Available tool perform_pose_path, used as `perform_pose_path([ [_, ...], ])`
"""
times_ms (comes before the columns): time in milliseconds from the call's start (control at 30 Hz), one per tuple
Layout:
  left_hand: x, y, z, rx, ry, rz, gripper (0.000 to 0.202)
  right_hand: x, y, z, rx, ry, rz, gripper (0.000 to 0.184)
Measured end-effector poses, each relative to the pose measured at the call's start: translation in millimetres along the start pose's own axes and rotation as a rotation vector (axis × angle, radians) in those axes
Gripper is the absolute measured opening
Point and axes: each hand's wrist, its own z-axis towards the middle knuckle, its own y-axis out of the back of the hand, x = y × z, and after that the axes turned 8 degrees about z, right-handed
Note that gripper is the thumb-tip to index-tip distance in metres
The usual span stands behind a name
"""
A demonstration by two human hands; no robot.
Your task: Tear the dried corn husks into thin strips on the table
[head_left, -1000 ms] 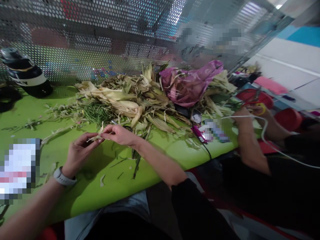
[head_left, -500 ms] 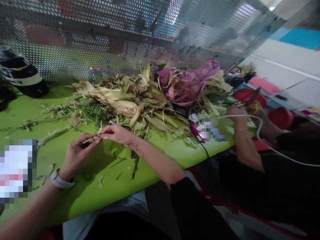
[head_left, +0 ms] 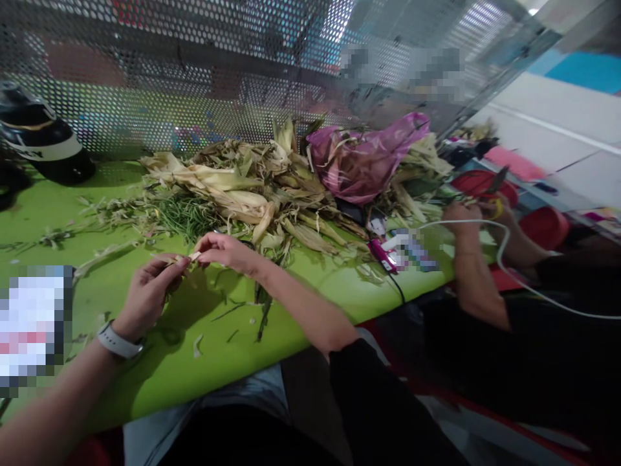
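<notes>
My left hand [head_left: 148, 292], with a white watch on the wrist, and my right hand [head_left: 224, 251] meet above the green table [head_left: 160, 362]. Both pinch a thin, pale strip of dried husk [head_left: 188, 259] between their fingertips. Just behind them lies a big pile of corn husks [head_left: 242, 194] and green stems [head_left: 182, 217]. Small scraps of husk lie on the table under my hands.
A pink plastic bag [head_left: 363, 162] sits in the husk pile at the right. A perforated metal screen [head_left: 194, 71] closes the back. A dark helmet-like object [head_left: 41, 142] stands far left. Another person's hands [head_left: 468, 213] work at the right, near a white cable [head_left: 509, 259] and red bowls [head_left: 485, 184].
My hands have stayed together on the husk strip, shifting slightly; the left fingers closed tighter on it. The other person's hands moved a little at the right.
</notes>
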Motion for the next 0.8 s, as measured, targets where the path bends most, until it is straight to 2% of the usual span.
perform_pose_path([
  [100,-2.0,0.6,0.2,0.064,0.037,-0.002,0.03,13.6,8.0,-5.2,0.005,-0.025,-0.005,0.01],
  [200,-2.8,1.3,0.0,0.13,0.077,0.03,0.031,18.4,8.5,-11.5,0.019,0.028,-0.324,0.022],
  [267,-3.5,2.1,-0.1,0.17,0.114,0.047,0.031,17.5,7.4,-14.1,0.085,0.097,-0.52,0.026],
  [367,-5.2,4.2,0.3,0.232,0.165,0.088,0.031,16.8,6.9,-15.6,0.18,0.201,-0.579,0.023],
  [467,-7.2,6.8,0.7,0.281,0.169,0.156,0.029,20.4,6.0,-17.3,0.192,0.253,-0.698,0.021],
  [633,-11.5,12.0,1.2,0.355,0.069,0.349,0.024,27.6,2.4,-22.9,0.239,0.282,-0.992,0.016],
  [800,-20.5,19.7,6.1,0.548,-0.147,0.563,0.027,29.1,-0.2,-27.4,0.307,0.288,-1.006,0.015],
])
